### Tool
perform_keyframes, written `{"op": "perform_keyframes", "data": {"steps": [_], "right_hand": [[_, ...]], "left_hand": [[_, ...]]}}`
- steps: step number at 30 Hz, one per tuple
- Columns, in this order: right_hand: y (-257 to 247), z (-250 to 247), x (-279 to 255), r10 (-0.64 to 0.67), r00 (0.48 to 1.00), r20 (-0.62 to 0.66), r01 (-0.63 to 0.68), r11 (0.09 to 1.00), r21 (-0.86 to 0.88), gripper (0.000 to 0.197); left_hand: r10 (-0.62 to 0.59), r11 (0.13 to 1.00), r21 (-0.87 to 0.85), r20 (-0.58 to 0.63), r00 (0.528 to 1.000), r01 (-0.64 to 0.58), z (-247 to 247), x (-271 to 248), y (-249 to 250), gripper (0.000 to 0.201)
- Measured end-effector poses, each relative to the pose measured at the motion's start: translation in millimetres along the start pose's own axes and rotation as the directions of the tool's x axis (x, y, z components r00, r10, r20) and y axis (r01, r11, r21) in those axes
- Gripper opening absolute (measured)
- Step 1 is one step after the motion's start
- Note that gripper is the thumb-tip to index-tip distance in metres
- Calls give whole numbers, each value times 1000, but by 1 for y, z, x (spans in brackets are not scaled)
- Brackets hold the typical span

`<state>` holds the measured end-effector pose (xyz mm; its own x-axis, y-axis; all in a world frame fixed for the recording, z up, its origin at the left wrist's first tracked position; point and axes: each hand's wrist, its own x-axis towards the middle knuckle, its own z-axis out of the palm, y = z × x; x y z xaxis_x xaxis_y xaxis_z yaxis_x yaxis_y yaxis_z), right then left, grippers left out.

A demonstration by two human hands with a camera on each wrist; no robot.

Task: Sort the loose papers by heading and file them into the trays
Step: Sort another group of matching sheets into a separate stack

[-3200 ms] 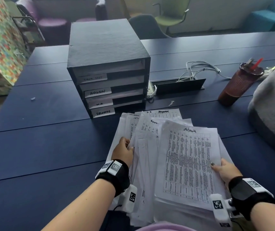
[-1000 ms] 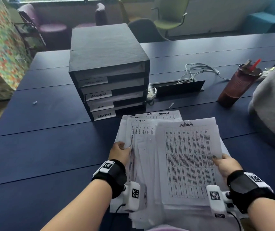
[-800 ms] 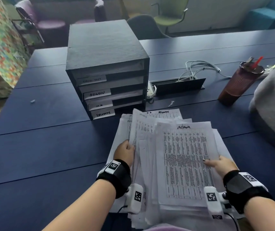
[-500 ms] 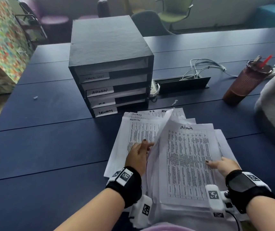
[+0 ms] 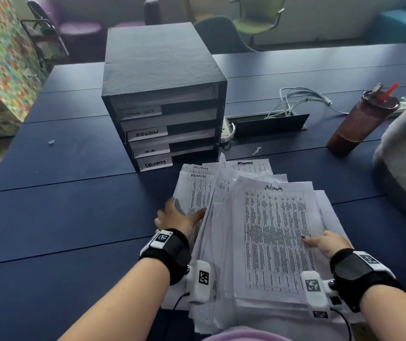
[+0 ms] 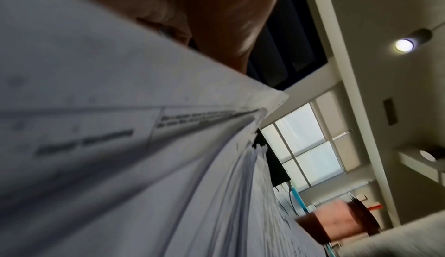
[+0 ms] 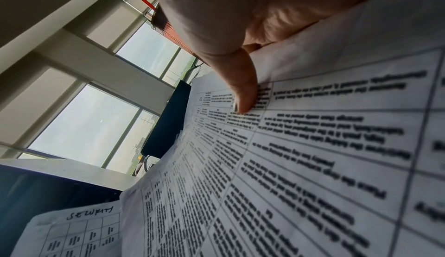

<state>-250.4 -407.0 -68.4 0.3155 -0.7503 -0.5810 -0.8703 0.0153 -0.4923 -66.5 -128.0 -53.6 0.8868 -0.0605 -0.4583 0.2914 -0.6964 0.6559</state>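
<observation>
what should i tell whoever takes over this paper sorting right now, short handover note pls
Left hand: at the left side of the paper pile, fingers tucked under lifted sheets, thumb on top, holding them up.
Right hand: thumb on the top sheet, headed "admin"; its fingers are hidden under the pile's right edge.
Things: the pile lies fanned out on the table in front of the tray unit. Tray labels read ADMIN, H.R and SECURITY; the top label is not legible. Headings visible in the pile: security, admin.
Done: no sheet separated yet; the trays already hold some paper.
Left: sort the whole pile by heading and file it.
</observation>
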Motion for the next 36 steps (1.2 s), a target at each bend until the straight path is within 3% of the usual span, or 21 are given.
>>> {"op": "perform_keyframes", "data": {"steps": [5, 9, 12, 16, 18, 21, 25, 29, 34, 36], "right_hand": [[-1, 0, -1, 8, 1000, 3, -8, 1000, -12, 76], [-1, -1, -1, 17, 1000, 14, -16, 997, -70, 57], [1, 0, 3, 12, 1000, 18, -10, 997, -76, 60], [6, 2, 10, 10, 1000, 13, -9, 997, -78, 65], [8, 3, 15, 5, 1000, 20, -3, 997, -78, 57], [10, 4, 18, -25, 999, 22, 27, 996, -85, 42], [13, 4, 25, -48, 998, 34, 51, 993, -105, 33], [23, 6, 45, -82, 996, 37, 84, 995, -53, 31], [32, 9, 55, -99, 994, 43, 95, 992, 86, 23], [35, 10, 57, -122, 992, 41, 115, 984, 136, 27]], "left_hand": [[54, 998, 17, -84, 995, -53, -6, 9, 0, 78], [157, 987, 34, -8, 988, -156, -2, 8, 3, 38], [299, 953, 41, 36, 954, -300, -2, 2, 6, 14], [482, 844, 303, -68, 873, -442, 2, -4, 2, 26], [487, 841, 328, -112, 866, -431, -2, -6, 4, 26], [405, 908, 172, -123, 906, -382, -23, -6, 14, 25], [373, 918, -41, -247, 894, -394, -67, -10, 37, 20], [472, 795, -224, -357, 806, -564, -109, -13, 61, 16], [512, 720, -95, -596, 618, -687, -147, -33, 87, 9], [520, 681, -95, -636, 571, -726, -154, -45, 94, 10]]}}
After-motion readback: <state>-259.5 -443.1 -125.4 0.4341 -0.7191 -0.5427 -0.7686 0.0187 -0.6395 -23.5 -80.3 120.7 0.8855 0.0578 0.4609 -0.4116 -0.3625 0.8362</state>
